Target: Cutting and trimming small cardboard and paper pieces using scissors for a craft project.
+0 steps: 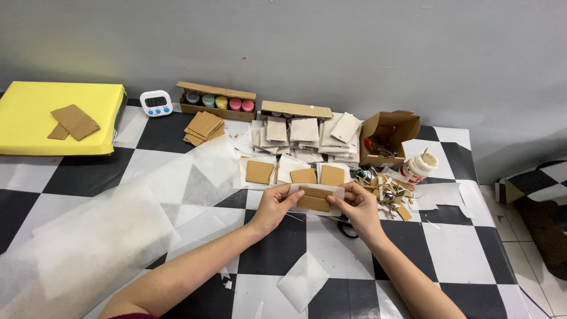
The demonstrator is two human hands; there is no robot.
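Both hands hold one small brown cardboard rectangle that lies on a piece of white paper. My left hand pinches its left end, and my right hand pinches its right end and the paper's edge. Just beyond the hands, three cardboard pieces rest on white paper sheets. Black scissors lie partly hidden under my right hand.
Large translucent paper sheets cover the checkered table's left. At the back stand a yellow box, a small white timer, a carton of paint jars, a cardboard stack, wrapped pieces, an open box and a glue pot.
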